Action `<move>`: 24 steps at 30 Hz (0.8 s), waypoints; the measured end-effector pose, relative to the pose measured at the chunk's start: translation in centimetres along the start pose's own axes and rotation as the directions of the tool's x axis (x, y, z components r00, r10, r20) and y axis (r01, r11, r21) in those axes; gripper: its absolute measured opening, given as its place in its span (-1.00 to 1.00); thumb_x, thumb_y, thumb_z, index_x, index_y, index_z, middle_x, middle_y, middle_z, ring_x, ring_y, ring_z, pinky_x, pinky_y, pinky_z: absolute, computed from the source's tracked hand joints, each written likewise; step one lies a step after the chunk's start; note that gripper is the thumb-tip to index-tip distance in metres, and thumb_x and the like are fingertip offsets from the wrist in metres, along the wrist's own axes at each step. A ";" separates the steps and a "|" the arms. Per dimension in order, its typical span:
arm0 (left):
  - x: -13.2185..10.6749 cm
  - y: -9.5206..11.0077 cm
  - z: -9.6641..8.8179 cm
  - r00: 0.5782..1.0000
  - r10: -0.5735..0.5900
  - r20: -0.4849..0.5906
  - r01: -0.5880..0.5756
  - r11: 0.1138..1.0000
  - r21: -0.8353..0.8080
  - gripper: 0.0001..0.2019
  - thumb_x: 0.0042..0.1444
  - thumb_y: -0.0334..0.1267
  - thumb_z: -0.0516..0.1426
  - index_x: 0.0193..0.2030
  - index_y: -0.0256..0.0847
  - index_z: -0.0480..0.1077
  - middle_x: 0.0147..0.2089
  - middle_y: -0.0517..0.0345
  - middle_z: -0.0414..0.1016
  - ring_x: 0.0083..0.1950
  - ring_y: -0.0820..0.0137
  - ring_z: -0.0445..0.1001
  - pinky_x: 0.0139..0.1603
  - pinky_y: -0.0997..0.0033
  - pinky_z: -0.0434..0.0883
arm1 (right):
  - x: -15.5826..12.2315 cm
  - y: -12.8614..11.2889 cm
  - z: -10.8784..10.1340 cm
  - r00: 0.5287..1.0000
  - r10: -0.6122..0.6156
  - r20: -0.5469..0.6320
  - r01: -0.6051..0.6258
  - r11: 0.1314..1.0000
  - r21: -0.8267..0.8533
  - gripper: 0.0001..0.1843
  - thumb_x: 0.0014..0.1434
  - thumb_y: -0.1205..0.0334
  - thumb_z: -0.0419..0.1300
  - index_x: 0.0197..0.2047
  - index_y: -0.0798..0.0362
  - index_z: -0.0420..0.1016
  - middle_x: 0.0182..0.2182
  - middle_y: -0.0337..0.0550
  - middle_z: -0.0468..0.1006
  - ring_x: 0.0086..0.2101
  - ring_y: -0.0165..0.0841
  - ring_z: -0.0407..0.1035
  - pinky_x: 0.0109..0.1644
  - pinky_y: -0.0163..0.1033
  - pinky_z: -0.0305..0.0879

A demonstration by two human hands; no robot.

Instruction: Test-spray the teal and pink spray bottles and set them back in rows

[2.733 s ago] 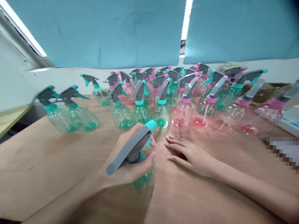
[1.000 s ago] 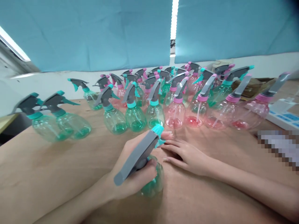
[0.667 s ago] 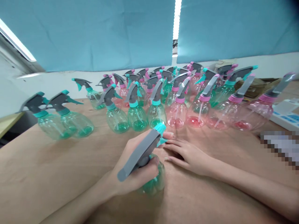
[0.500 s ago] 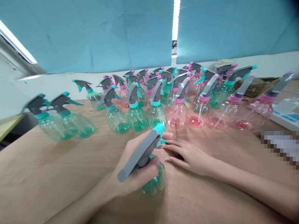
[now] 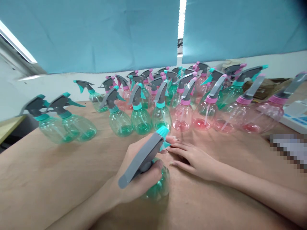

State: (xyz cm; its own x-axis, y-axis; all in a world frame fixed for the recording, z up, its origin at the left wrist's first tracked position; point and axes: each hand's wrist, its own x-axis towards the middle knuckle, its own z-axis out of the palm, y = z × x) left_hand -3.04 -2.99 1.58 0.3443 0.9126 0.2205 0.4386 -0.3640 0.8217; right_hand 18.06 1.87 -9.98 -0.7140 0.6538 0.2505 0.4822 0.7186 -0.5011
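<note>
A green spray bottle (image 5: pixel 159 185) with a grey trigger head and turquoise nozzle stands on the wooden table in front of me. My left hand (image 5: pixel 141 179) is wrapped round its neck, thumb on the near side, and hides most of the collar. My right hand (image 5: pixel 194 158) rests palm down on the table just right of the bottle, fingers stretched out and holding nothing. Its fingertips come close to the left hand's fingers; whether they touch I cannot tell. Behind the hands, a green spray bottle (image 5: pixel 161 118) and a pink spray bottle (image 5: pixel 182 118) stand in the front row.
Several more green and pink spray bottles crowd the back of the table (image 5: pixel 79 179). Two green ones (image 5: pixel 80 127) stand apart at the left. A white and blue device (image 5: pixel 296 118) and a blurred-out flat object (image 5: pixel 290 147) lie at the right. Blue sheeting (image 5: pixel 107 35) hangs behind.
The view has shifted very slightly. The left hand still holds the bottle, and the right hand still rests in the same place on the table.
</note>
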 end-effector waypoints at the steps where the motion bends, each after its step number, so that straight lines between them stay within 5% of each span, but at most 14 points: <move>1: -0.1 0.0 -0.1 1.000 -0.013 -0.005 0.013 1.000 0.018 -0.80 -0.09 -0.31 0.02 -0.28 -0.15 0.37 -0.33 0.15 0.49 -0.37 0.34 0.46 -0.30 0.38 0.47 | 0.0 0.0 0.0 1.000 -0.001 -0.004 0.001 1.000 -0.001 -0.48 0.36 -0.06 0.05 0.27 0.00 0.36 0.26 0.05 0.37 0.25 -0.05 0.22 0.27 0.14 0.23; 5: -0.3 -0.3 -0.3 1.000 -0.003 -0.014 0.004 1.000 0.020 -0.86 -0.09 -0.27 0.06 -0.33 -0.13 0.37 -0.46 0.23 0.36 -0.50 0.37 0.33 -0.40 0.36 0.41 | 0.0 0.0 0.0 1.000 0.000 0.004 0.000 1.000 -0.002 -0.49 0.37 -0.06 0.04 0.27 0.00 0.36 0.27 0.05 0.35 0.25 -0.05 0.23 0.26 0.14 0.24; 11: -0.3 0.0 -0.5 0.998 0.058 0.025 -0.058 0.998 -0.017 -0.70 -0.09 -0.38 0.05 -0.18 -0.16 0.45 -0.35 0.19 0.43 -0.36 0.35 0.43 -0.25 0.39 0.47 | 0.0 0.1 0.1 1.000 0.004 0.020 -0.004 1.000 -0.016 -0.47 0.37 -0.07 0.04 0.27 0.04 0.35 0.28 0.06 0.33 0.27 -0.06 0.19 0.28 0.12 0.22; 17: -0.3 0.2 -0.8 0.993 0.114 0.033 -0.111 0.991 -0.077 -0.71 -0.10 -0.44 0.04 -0.24 -0.13 0.44 -0.33 0.22 0.43 -0.35 0.37 0.39 -0.14 0.34 0.44 | 0.0 0.0 0.0 1.000 -0.007 0.022 0.007 1.000 -0.015 -0.54 0.37 -0.06 0.04 0.18 0.02 0.44 0.29 0.04 0.33 0.29 -0.08 0.15 0.30 0.13 0.19; 21: -0.5 -0.2 -0.9 0.996 0.074 0.049 -0.072 0.996 -0.045 -0.83 -0.08 -0.42 0.05 -0.32 -0.14 0.33 -0.48 0.31 0.25 -0.51 0.43 0.22 -0.43 0.41 0.32 | 0.0 -0.1 0.0 1.000 -0.005 0.023 0.006 1.000 -0.022 -0.52 0.37 -0.06 0.05 0.20 0.03 0.42 0.30 0.04 0.31 0.30 -0.08 0.15 0.31 0.10 0.19; 24: -0.5 -0.4 -0.9 0.993 0.104 0.060 -0.104 0.995 -0.015 -0.84 -0.06 -0.41 0.05 -0.30 -0.14 0.34 -0.50 0.32 0.23 -0.53 0.43 0.21 -0.44 0.40 0.31 | 0.0 -0.1 0.0 1.000 -0.006 0.007 0.006 1.000 -0.020 -0.51 0.37 -0.05 0.06 0.21 0.05 0.42 0.29 0.05 0.33 0.28 -0.08 0.17 0.30 0.10 0.20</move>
State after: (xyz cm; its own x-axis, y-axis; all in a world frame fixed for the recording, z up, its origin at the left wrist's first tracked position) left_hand -4.13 -3.16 1.59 0.4371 0.8569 0.2733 0.3884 -0.4539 0.8020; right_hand 18.02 1.82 -9.94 -0.7205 0.6479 0.2471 0.4883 0.7271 -0.4827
